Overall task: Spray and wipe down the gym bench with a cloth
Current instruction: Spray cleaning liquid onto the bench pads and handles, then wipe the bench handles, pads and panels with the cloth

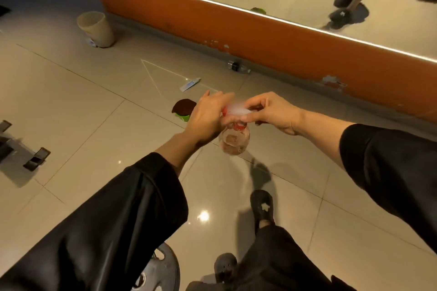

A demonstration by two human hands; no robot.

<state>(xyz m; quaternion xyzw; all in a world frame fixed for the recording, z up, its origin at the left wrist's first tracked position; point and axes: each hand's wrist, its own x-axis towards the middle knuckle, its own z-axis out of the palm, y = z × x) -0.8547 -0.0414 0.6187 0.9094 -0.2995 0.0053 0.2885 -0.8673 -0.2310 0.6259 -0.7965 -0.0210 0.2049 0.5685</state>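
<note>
Above the glossy tiled floor (pixel 94 106), both hands grip a small clear plastic spray bottle with red collar (pixel 234 140): left hand (pixel 208 118) around the neck, right hand (pixel 272 113) pinching the blurred white nozzle. Likely light, rigid, slippery when wet; best gripped at the neck.

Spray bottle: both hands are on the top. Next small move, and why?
Probably finish seating the white spray head on the spray bottle. The left hand grips the neck, the right hand pinches the head; the bottle hangs over the floor. No bench or cloth is clearly in view, so spraying can't start yet.
</note>
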